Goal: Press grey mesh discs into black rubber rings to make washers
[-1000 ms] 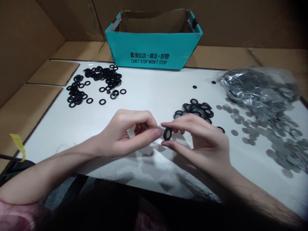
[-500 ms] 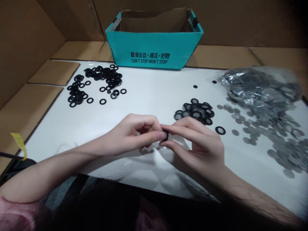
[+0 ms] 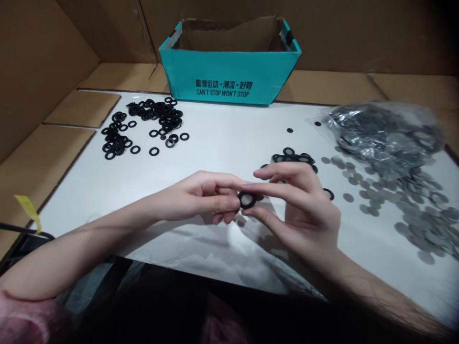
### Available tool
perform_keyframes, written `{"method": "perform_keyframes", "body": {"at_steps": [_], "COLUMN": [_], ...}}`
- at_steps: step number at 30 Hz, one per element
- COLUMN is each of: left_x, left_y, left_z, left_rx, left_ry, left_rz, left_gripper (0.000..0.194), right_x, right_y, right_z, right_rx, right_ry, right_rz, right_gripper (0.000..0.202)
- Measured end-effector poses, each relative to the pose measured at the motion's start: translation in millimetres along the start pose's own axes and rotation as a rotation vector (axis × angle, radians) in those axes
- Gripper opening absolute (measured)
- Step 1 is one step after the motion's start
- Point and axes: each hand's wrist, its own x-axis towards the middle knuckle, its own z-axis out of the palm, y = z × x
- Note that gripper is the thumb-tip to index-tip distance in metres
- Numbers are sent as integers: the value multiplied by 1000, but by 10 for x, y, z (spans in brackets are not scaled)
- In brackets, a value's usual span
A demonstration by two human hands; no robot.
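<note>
Between my two hands is a black ring washer (image 3: pixel 247 199) with a grey disc filling its centre, its face turned toward me. My left hand (image 3: pixel 211 193) pinches its left edge, with the thumb in front and the other fingers curled behind. My right hand (image 3: pixel 304 205) has its index finger on the top edge and its thumb on the bottom edge; its other fingers are raised. Just behind the right hand, a pile of black washers with grey centres (image 3: pixel 289 152) is partly hidden. A single similar washer (image 3: pixel 328 194) shows beside that hand.
Loose black rings (image 3: pixel 154 112) lie at the back left. Grey discs (image 3: pixel 426 229) spread over the right side, below a clear plastic bag (image 3: pixel 390 134) of discs. A turquoise box (image 3: pixel 229 71) stands at the back of the white table (image 3: pixel 222 129); cardboard walls (image 3: pixel 43 57) surround it.
The washer has turned from nearly edge-on to face-on, showing its grey centre. My right hand's fingers have spread and lifted, covering more of the pile behind.
</note>
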Motion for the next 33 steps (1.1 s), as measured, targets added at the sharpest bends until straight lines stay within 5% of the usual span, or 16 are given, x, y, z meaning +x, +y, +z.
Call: {"method": "perform_keyframes", "body": {"at_steps": [12, 16, 19, 24, 29, 33], "left_x": [0, 3, -30, -232, -495, -642], "left_y": [7, 36, 118, 340, 493, 449], "left_z": [110, 54, -140, -656, -1060, -1271], "left_rx": [-15, 31, 260, 772, 1135, 1532], "left_ry": [57, 109, 310, 810, 1061, 929], "left_rz": [-13, -12, 69, 348, 98, -277], "left_gripper": [7, 18, 26, 11, 28, 46], "right_x": [-18, 34, 100, 52, -97, -154], "right_y": [23, 50, 134, 438, 618, 545], "right_z": [30, -75, -285, -676, -812, -949], "right_rx": [209, 131, -56, -474, -611, -686], "right_ry": [-80, -104, -88, -113, -162, -129], "right_rz": [64, 38, 16, -42, 27, 49], "right_gripper": [31, 32, 33, 32, 39, 31]}}
